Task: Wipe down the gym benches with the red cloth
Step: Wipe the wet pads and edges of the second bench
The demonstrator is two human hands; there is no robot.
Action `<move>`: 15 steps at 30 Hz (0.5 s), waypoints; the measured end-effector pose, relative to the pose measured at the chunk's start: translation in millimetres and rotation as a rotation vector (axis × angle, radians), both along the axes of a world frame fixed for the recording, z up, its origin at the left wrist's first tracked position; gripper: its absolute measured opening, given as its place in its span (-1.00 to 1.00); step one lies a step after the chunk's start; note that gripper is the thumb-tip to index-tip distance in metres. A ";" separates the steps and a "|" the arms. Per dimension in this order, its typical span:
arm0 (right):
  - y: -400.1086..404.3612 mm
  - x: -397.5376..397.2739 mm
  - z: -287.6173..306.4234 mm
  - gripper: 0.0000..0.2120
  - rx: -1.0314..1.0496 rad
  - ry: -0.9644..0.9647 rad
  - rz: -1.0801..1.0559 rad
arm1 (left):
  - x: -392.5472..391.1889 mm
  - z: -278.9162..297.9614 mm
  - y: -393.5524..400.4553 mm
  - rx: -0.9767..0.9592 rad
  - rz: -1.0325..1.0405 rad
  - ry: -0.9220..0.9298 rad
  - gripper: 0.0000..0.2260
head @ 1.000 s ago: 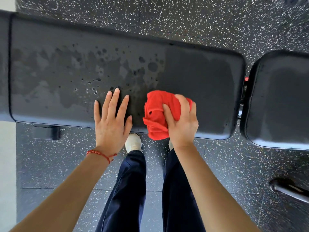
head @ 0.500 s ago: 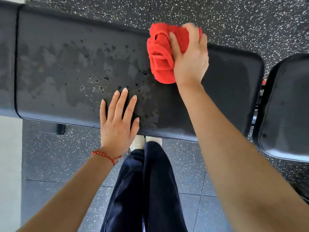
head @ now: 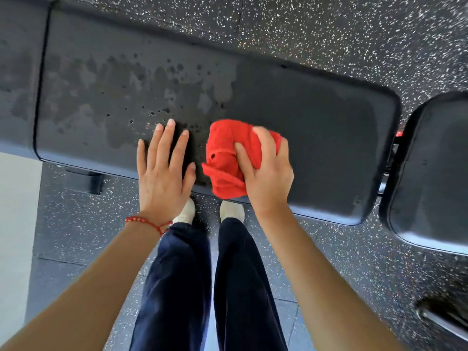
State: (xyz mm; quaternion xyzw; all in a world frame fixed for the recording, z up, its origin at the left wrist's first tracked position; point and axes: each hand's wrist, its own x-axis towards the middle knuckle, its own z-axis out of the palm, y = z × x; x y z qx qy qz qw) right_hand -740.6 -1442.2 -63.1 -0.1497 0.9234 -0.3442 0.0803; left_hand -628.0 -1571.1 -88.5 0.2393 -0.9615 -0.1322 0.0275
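A long black padded gym bench (head: 316,127) runs across the view. Its left half carries wet blotches and droplets, while its right half looks evenly dark. My right hand (head: 268,173) grips a bunched red cloth (head: 228,158) and presses it on the pad near the front edge. My left hand (head: 164,168) lies flat on the bench just left of the cloth, fingers straight and spread. A red bead bracelet circles my left wrist.
A second black pad (head: 433,178) sits to the right across a narrow gap. Another pad section (head: 17,72) adjoins on the left. Speckled rubber floor (head: 329,29) surrounds the bench. My legs and light shoes stand beneath the front edge. A dark metal bar (head: 440,320) lies low right.
My right hand has pulled the red cloth back from the bench's far edge to the near edge. My left hand has stayed flat in the same place on the pad.
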 end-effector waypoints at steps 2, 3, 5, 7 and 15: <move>9.6 21.4 0.0 -0.62 0.012 -0.007 0.031 | 6.2 -1.2 -8.8 -0.009 0.038 -0.004 -0.55; 14.0 31.3 0.0 -0.62 0.015 -0.001 0.052 | 9.7 -1.5 -13.8 -0.013 0.054 -0.011 -0.55; 18.6 43.7 0.5 -0.63 0.010 0.011 0.077 | 15.3 -1.1 -23.0 -0.019 0.064 -0.029 -0.56; 14.5 42.4 0.7 -0.62 0.005 0.009 0.057 | 18.5 -0.8 -28.4 -0.015 0.046 -0.047 -0.56; -45.4 -5.1 0.7 -0.65 0.009 0.035 -0.035 | 18.2 4.4 -30.6 0.028 0.014 -0.080 -0.55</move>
